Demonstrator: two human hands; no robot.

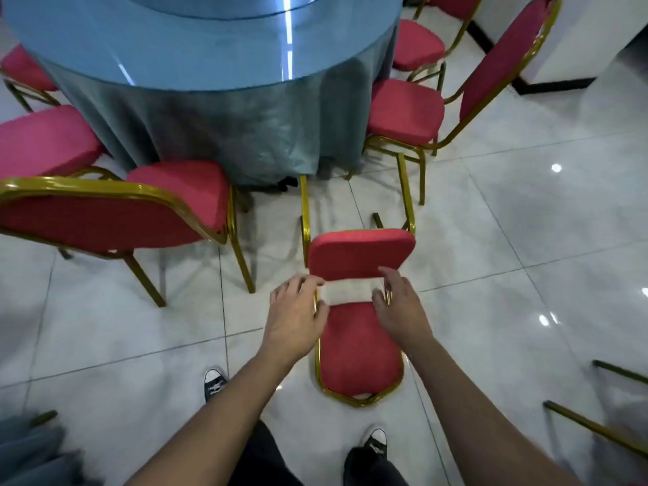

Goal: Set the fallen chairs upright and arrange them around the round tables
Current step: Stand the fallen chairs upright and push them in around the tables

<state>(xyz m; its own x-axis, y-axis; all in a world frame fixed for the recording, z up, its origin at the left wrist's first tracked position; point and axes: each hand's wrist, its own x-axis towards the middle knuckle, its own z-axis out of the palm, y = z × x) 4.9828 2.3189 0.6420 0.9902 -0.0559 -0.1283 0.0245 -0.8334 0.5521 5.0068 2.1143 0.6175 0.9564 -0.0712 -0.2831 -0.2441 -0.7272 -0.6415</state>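
I note the fallen chair [357, 331] lying back-down, long axis pointing at the bench [210, 47], both hands [296, 315] [399, 310] flanking its waist, grip loose, holding nothing.

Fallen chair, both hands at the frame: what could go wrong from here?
1. The left hand and right hand sit only at the sides of the fallen chair, fingers not clearly wrapped round the frame; it may slip when lifted.
2. Its legs point toward the tablecloth and could snag it.
3. The glossy tile floor may let the legs skid.
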